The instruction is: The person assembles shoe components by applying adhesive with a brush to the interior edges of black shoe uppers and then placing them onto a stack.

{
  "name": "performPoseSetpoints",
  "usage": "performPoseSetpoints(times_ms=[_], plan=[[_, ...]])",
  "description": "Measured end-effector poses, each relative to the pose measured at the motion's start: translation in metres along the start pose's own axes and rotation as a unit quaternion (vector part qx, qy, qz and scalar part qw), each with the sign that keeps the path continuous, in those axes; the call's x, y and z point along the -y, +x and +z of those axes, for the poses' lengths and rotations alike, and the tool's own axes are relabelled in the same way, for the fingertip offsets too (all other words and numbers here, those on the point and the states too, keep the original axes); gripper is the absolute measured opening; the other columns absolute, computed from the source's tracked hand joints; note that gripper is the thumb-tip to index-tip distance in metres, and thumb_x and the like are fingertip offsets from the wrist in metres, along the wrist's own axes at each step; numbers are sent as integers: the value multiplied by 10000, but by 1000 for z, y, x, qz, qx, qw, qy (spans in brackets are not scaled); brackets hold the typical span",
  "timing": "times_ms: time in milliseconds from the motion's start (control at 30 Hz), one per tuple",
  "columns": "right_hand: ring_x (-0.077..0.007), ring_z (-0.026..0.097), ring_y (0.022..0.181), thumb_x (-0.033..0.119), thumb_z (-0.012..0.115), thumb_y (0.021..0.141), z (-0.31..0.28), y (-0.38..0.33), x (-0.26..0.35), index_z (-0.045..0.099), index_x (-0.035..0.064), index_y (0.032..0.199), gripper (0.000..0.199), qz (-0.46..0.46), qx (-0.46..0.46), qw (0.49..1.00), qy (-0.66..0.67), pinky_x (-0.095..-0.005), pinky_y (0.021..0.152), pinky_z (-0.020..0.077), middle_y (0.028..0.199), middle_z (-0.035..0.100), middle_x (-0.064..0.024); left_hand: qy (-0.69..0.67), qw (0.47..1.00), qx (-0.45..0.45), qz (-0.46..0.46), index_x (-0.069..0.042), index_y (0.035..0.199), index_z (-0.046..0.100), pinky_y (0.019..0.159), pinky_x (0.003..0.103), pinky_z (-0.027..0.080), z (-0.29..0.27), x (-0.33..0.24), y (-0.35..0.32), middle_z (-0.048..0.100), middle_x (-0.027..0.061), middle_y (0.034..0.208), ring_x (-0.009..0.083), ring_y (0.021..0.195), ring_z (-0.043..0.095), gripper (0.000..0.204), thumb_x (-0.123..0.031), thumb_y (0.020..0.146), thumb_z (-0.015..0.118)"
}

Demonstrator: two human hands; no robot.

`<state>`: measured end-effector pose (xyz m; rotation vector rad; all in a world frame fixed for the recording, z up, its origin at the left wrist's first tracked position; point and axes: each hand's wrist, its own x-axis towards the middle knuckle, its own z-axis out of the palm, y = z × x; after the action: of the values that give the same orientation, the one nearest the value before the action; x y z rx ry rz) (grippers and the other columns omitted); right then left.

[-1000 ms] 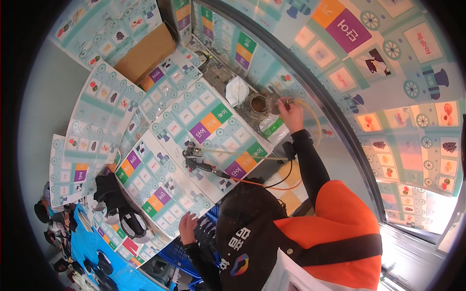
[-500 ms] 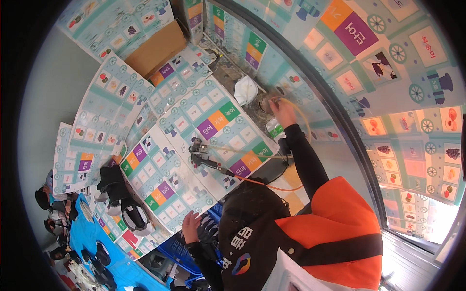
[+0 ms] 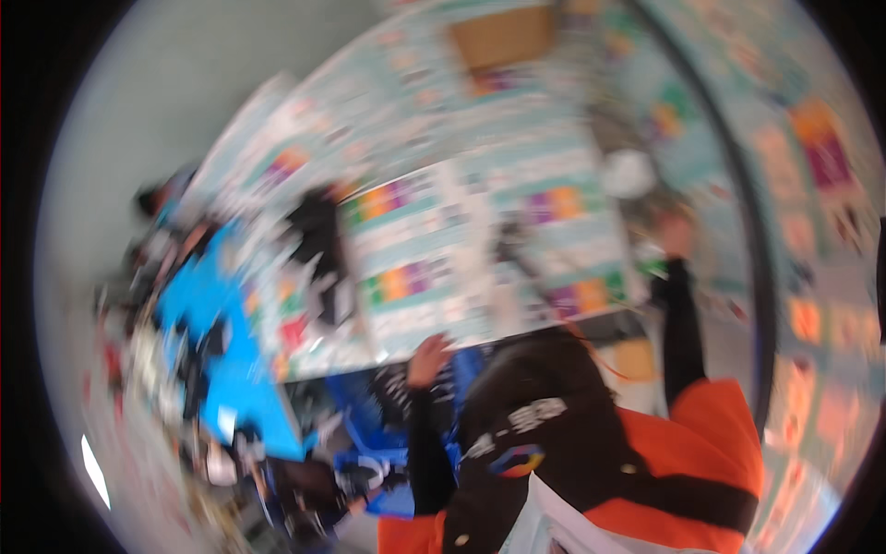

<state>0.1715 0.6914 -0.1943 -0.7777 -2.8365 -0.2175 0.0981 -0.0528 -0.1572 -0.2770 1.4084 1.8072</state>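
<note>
The view is smeared by motion. My right hand (image 3: 676, 231) is at the right end of the table, over a dirty strip beside the side wall. Its fingers look curled in, and what they hold is too blurred to name. Near the table's front edge is my left hand (image 3: 429, 360), fingers stretched out and nothing visible in them. Between the hands a dark spray gun (image 3: 521, 249) lies on the printed sheets (image 3: 471, 295), its orange hose running toward my body. A white rounded thing (image 3: 629, 175) lies just beyond my right hand.
A brown cardboard box (image 3: 503, 37) stands at the back. Dark shoe-like things (image 3: 318, 245) sit left of the sheets. Blue plastic crates (image 3: 355, 406) are below the front edge. A blue sheet (image 3: 217, 369) with dark items lies at left. A dark frame bar (image 3: 743, 185) curves along the right.
My view has swung, so the table, spray gun and both hands appear farther right. My left hand stays by the front edge and my right hand at the dirty strip. The picture has blurred.
</note>
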Motion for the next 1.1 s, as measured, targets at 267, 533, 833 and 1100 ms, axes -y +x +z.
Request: performPoseSetpoints(times_ms=[267, 533, 833, 1100], plan=[[-318, 678, 807, 181, 674, 954, -122, -99, 170, 666, -10, 1189, 303, 18, 171, 932, 319, -426, 747, 527, 908, 703, -163, 449, 701, -547, 84, -26, 1423, 499, 961, 471, 515, -198, -66, -62, 653, 223, 1273, 409, 1126, 644, 747, -296, 812, 832], [-277, 700, 789, 130, 700, 927, -230, -143, 289, 703, 10, 1149, 253, -137, 297, 875, 357, -379, 711, 550, 921, 714, -163, 527, 658, -537, -36, -123, 1607, 235, 1082, 595, 421, -268, -188, -39, 506, 151, 1499, 393, 1381, 464, 999, -325, 808, 800], [-225, 691, 897, 124, 734, 919, -301, -135, 462, 663, 39, 1255, 353, -232, 281, 813, 454, -344, 750, 561, 1058, 686, -115, 574, 683, -440, 105, -81, 1025, 664, 684, 571, 554, -173, -173, -79, 725, 214, 863, 428, 820, 715, 293, -352, 964, 570], [-381, 658, 1018, 9, 621, 880, -204, -171, 597, 571, 72, 1360, 487, -335, 330, 755, 457, -411, 853, 533, 1271, 617, -186, 445, 834, -311, 101, -48, 1238, 634, 901, 529, 523, -96, 9, -95, 678, 256, 1123, 451, 1070, 654, 371, -297, 963, 634]])
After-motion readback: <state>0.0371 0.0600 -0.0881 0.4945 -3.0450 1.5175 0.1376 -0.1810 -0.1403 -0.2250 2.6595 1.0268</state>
